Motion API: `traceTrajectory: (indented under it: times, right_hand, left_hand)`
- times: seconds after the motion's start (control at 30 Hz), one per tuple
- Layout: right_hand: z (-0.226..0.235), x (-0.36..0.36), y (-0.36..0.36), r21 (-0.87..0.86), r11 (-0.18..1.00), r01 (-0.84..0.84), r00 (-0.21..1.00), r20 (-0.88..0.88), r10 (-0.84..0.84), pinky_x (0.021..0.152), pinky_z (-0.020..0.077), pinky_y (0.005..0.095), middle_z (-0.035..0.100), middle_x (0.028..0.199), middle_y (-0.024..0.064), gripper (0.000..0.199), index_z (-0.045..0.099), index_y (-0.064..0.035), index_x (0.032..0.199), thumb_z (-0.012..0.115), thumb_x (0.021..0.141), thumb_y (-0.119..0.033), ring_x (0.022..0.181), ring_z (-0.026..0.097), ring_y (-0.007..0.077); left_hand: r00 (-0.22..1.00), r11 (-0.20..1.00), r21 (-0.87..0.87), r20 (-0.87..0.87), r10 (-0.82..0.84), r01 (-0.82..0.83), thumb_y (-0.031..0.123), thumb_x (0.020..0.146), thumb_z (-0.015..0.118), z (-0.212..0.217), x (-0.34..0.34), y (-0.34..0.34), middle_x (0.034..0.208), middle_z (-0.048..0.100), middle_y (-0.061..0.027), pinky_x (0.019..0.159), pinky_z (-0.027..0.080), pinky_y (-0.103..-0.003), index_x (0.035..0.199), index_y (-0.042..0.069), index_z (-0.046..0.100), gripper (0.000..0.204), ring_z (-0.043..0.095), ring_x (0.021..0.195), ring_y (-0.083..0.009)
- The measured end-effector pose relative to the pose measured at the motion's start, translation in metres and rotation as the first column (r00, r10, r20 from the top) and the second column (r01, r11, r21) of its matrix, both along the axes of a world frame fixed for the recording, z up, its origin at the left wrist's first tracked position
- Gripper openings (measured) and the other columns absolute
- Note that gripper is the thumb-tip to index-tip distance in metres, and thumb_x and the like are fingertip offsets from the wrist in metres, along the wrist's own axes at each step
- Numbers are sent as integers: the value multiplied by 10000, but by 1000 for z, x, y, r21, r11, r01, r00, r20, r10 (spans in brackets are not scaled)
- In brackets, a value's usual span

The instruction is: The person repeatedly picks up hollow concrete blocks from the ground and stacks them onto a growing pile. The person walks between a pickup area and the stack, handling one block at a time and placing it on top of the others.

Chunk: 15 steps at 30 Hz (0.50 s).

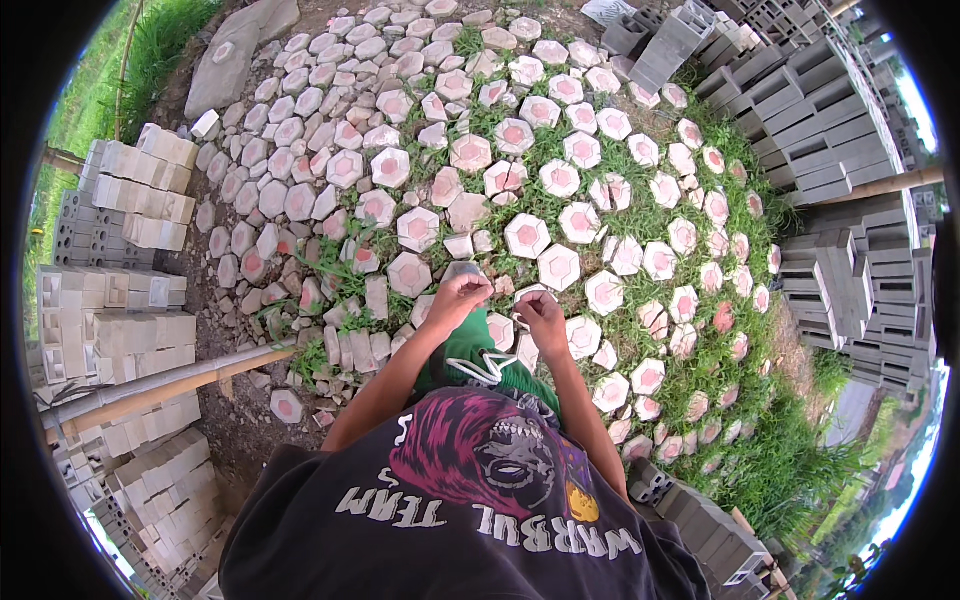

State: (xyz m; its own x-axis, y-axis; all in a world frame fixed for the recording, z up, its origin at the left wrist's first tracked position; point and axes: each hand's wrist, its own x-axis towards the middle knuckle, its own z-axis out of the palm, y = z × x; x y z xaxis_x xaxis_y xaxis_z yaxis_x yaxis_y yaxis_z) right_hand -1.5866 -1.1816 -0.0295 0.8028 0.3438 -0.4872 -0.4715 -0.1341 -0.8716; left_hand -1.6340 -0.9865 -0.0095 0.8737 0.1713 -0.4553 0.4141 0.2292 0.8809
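We look down on a wide yard floor laid with hexagonal paving stones (527, 235), pale grey with pink centres, with grass (640, 225) growing in the gaps on the right side and bare dirt on the left. Stacks of grey concrete blocks (820, 120) rise along the upper right edge, and lighter block stacks (120, 320) stand at the left, beside a long bamboo pole (170, 385) lying across the ground. Closer to us are our black printed shirt (450, 520) and green shorts (470, 345) with a white drawstring. Our left hand (462, 292) and right hand (540, 315) meet in front of the shorts, near each other above the stones. The left grip is pinched around a small clear thing (466, 268), perhaps a plastic cup, held at the fingertips; we cannot tell exactly what it is. The right grip is curled, fingers drawn together on something small and white that we cannot make out.
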Motion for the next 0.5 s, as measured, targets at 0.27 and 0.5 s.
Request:
traceTrajectory:
  times: [0.27, 0.5]
  right_hand:
    - [5, 115, 66, -67, 998, 7, 995, 97, -1, 678, 497, 237, 609, 775, 23, 228, 619, 3, 918, 583, 924, -223, 705, 586, 90]
    - [-4, 198, 74, -238, 970, -53, 998, 13, 58, 557, 447, 248, 537, 582, 22, 495, 621, -3, 711, 545, 935, -438, 552, 534, 89]
  left_hand:
    - [981, 974, 123, 12, -192, 189, 209, 803, 747, 1, 138, 74, 748, 578, 4, 590, 434, -224, 797, 71, 538, 250, 537, 662, -64]
    - [977, 958, 203, -114, -181, 201, 282, 826, 716, -10, 190, 89, 575, 471, 20, 476, 351, -262, 672, 68, 479, 355, 419, 519, -61]
